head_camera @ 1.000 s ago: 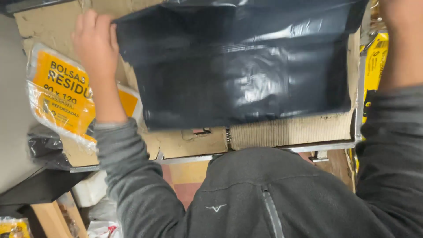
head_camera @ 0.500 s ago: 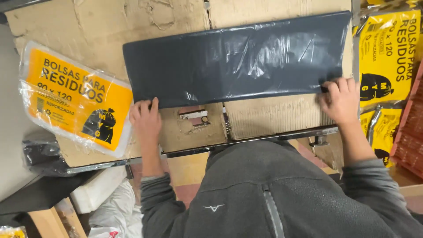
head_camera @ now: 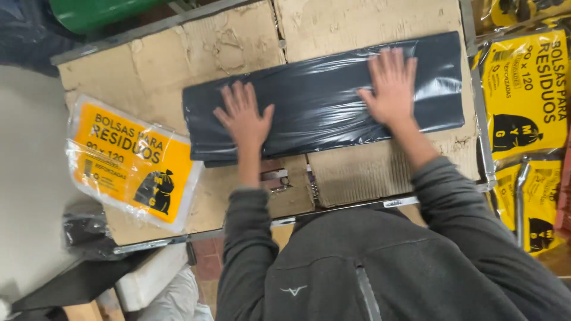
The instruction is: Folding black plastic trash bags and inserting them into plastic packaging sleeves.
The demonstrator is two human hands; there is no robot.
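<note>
Cardboard sheets, worn and torn in places, covered the surface (head_camera: 166,65) that filled most of the frame, with a metal edge running along its lower side. At the centre, the left hand (head_camera: 242,116) lay flat and open, fingers spread, palm pressed down on the left part of a folded black plastic bag (head_camera: 321,98). Toward the upper right of the frame, the right hand (head_camera: 391,83) was likewise open and flat, fingers splayed, pressing on the right part of the same bag. Neither hand gripped anything; both simply rested on top of the glossy plastic.

The bag itself stretched as a long, dark strip across the middle of the cardboard, tilted slightly so that its right end sat higher in the frame than its left. Grey sleeves (head_camera: 256,238) ran from both wrists down to the lower edge of the frame.

At the left of the frame, near the bag's left end but apart from it, a clear packet with a yellow printed label (head_camera: 134,163) lay on the cardboard, overhanging its left edge. At the right edge of the frame, more yellow labelled packets (head_camera: 526,95) were stacked beside the surface. In the upper left corner, part of a green object (head_camera: 101,12) showed beyond the surface.
</note>
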